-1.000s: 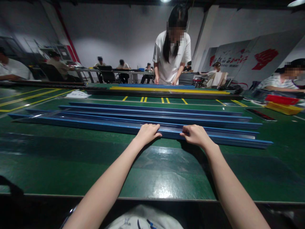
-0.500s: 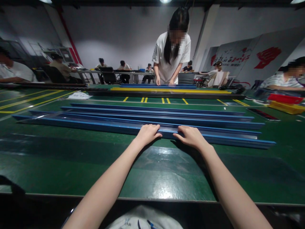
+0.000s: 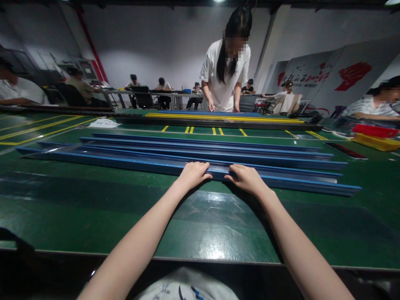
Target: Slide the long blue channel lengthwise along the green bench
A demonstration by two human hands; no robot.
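Observation:
A long blue channel strip (image 3: 140,163) lies across the green table in front of me, with a clear film inside it. My left hand (image 3: 194,174) grips its near wall around the middle, thumb on the near side and fingers curled over the top. A short way to the right, my right hand (image 3: 245,177) holds the same wall in a like manner. The fingertips of both hands are hidden inside the channel. Just behind lie more blue channel strips (image 3: 265,158), roughly parallel to the first.
Flat clear film (image 3: 93,200) lies on the green table (image 3: 125,233) near me. Farther back are yellow strips (image 3: 225,118), a black strip (image 3: 218,123) and white paper (image 3: 103,123). A phone (image 3: 345,151) and red bin (image 3: 375,130) sit right. A co-worker (image 3: 225,79) stands opposite.
My right hand has slid slightly left along the blue channel strip, closer to my left hand, which stays put. The co-worker's hands opposite have moved a little apart.

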